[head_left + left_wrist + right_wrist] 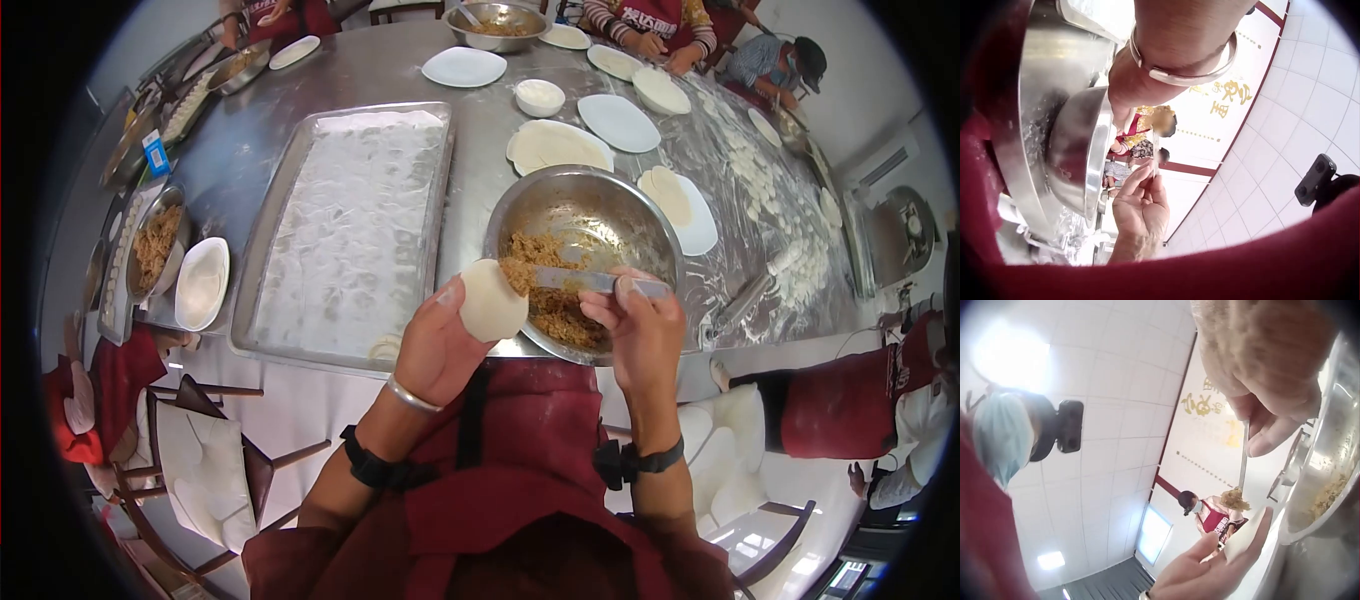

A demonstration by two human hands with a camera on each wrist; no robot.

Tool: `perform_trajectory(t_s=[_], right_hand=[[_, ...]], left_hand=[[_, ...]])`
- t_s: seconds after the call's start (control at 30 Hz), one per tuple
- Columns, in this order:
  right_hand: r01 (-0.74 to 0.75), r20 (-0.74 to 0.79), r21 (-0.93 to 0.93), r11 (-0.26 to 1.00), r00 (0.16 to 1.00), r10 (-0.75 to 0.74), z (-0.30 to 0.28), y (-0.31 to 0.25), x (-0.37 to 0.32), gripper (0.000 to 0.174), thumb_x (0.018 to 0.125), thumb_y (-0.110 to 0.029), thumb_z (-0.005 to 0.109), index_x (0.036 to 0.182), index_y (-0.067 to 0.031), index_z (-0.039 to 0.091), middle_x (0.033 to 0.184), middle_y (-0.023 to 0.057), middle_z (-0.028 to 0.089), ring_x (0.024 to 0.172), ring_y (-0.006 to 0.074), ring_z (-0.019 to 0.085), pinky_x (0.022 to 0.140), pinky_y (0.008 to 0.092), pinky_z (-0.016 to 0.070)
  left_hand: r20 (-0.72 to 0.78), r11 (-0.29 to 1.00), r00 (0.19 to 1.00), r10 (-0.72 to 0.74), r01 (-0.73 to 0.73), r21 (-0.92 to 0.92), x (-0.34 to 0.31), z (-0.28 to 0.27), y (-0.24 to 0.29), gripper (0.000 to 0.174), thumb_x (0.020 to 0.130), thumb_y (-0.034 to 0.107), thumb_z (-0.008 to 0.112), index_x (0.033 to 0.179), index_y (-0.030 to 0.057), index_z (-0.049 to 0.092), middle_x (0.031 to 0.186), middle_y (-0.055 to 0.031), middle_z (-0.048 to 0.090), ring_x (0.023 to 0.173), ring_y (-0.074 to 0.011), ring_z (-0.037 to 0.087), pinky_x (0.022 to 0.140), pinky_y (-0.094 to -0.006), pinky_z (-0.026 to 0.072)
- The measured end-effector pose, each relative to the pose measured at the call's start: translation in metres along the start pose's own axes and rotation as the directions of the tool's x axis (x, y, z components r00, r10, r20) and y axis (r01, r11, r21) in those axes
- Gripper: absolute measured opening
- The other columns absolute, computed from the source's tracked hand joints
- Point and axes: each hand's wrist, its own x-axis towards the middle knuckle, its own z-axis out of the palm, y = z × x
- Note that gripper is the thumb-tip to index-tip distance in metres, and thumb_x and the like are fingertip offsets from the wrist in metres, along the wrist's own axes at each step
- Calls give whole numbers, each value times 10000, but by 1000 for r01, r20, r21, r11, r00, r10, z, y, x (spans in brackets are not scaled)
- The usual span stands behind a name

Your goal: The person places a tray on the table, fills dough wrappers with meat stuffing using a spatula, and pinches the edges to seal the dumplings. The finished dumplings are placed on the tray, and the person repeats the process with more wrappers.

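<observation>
My left hand (437, 345) holds a round, pale dumpling wrapper (494, 308), thumb over its edge and fingers beneath. In my right hand (647, 335) a flat metal filling spatula (572, 281) is pinched between thumb and fingers. A lump of brown minced filling (517, 275) clings to the spatula's tip, right at the wrapper's right edge. Below both hands stands a large steel bowl (648, 225) with more filling inside. From the right wrist view, the loaded tip hangs close over the wrapper (1244, 534). In the left wrist view the wrapper is hidden.
Left of the bowl lies a large metal tray (440, 185) lined with floured white cloth. Behind the bowl are a stack of wrappers (560, 147) and white plates (618, 122). A rolling pin (755, 285) lies on the floured right side. Other people work around the steel table.
</observation>
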Motion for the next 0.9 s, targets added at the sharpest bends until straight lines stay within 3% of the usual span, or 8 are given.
perform_trajectory(t_s=[0.1,0.17,0.2,0.23,0.33,0.53,0.83,0.9], right_hand=[[259,111,-297,919,965,-236,13,-2,-25,153,890,-21,638,1012,67,667,976,177,699,899,285,712,805,351,582],[688,425,-466,556,726,-541,11,10,-28,185,827,1,686,1010,27,683,979,154,704,915,294,707,807,359,576],[834,588,-463,299,542,-600,10,18,-29,215,796,13,710,1010,6,692,981,143,707,923,298,704,808,362,573],[857,624,-463,226,497,-603,11,27,-32,268,715,15,753,976,-31,710,984,131,701,920,315,696,799,370,572],[888,714,-424,176,448,-539,13,32,-39,251,711,14,753,955,-25,706,982,133,703,926,311,697,808,374,573],[856,649,-417,305,515,-560,3,18,-49,299,700,21,762,986,-27,691,977,127,699,943,312,694,819,378,572],[881,706,-432,195,464,-535,8,26,-53,262,734,51,729,982,-25,700,972,143,703,887,305,707,782,362,577],[848,652,-450,279,526,-546,2,17,-54,194,790,38,693,982,8,691,986,149,701,873,291,708,780,361,579]], left_hand=[[66,999,998,5,-2,-44,6,9,-1,494,1050,357,375,1382,-7,410,1355,-133,525,1254,-247,508,1077,-416,391],[74,1000,997,6,-4,-22,7,12,-1,539,1055,408,308,1374,-14,414,1356,-138,526,1275,-258,489,1099,-418,365],[77,1000,997,6,-5,-10,8,13,-1,566,1058,433,274,1370,-18,415,1356,-140,526,1286,-263,479,1110,-419,352],[66,1000,998,9,-8,-13,8,11,0,569,1057,436,275,1367,-18,418,1355,-141,527,1284,-262,479,1111,-420,349],[37,1000,999,17,-16,-27,9,6,-1,572,1056,442,275,1358,-19,427,1351,-145,531,1278,-261,482,1109,-421,343],[23,999,999,26,-25,-39,7,1,-1,574,1053,446,281,1349,-21,437,1353,-144,533,1270,-263,490,1108,-422,343],[39,999,999,19,-18,-46,3,0,-5,579,1053,452,281,1368,-12,421,1362,-141,530,1271,-257,494,1097,-417,359],[34,999,999,21,-20,-27,2,-2,-4,577,1053,451,281,1374,-9,418,1365,-137,526,1272,-254,494,1092,-416,365]])
